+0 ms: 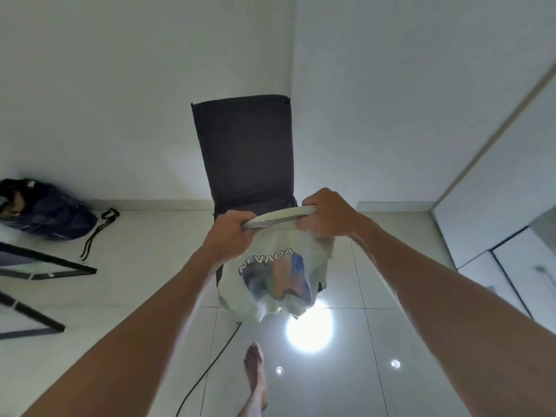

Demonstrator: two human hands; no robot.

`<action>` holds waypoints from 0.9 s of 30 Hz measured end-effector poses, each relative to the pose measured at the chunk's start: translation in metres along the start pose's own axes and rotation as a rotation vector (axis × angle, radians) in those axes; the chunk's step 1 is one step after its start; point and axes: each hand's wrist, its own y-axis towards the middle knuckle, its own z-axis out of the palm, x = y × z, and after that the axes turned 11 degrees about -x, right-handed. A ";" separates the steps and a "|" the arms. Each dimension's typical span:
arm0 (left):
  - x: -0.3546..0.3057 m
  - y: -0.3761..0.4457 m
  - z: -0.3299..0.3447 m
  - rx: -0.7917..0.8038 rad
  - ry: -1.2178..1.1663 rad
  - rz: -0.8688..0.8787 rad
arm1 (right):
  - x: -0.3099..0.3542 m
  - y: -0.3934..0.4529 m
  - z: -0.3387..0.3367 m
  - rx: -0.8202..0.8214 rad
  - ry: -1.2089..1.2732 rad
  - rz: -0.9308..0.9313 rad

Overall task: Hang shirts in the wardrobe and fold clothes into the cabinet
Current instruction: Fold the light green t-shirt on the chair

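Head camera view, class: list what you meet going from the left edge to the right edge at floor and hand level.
Dark bag → black strap → left hand → right hand → white cabinet doors. Both hands grip the collar of the white NEVADA T-shirt.

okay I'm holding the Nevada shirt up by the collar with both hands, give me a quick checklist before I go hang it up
1. Left hand gripping the collar: ok.
2. Right hand gripping the collar: ok.
3. Shirt clear of the floor: ok, it hangs in front of the dark chair.
4. Shirt spread flat: not ok, bunched below the print.
5. Hanger to hand: cannot tell, none in view.
6. Path: not ok, black cable beside the bare foot.
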 end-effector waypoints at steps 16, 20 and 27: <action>-0.154 -0.091 -0.160 -0.181 -0.832 -0.316 | 0.191 -0.123 -0.120 0.215 0.541 0.126; -0.163 -0.105 -0.203 -0.080 -0.883 -0.195 | 0.217 -0.119 -0.117 -0.009 0.343 -0.021; -0.116 -0.107 -0.272 -0.035 -1.000 -0.160 | 0.258 -0.124 -0.090 0.099 0.441 -0.056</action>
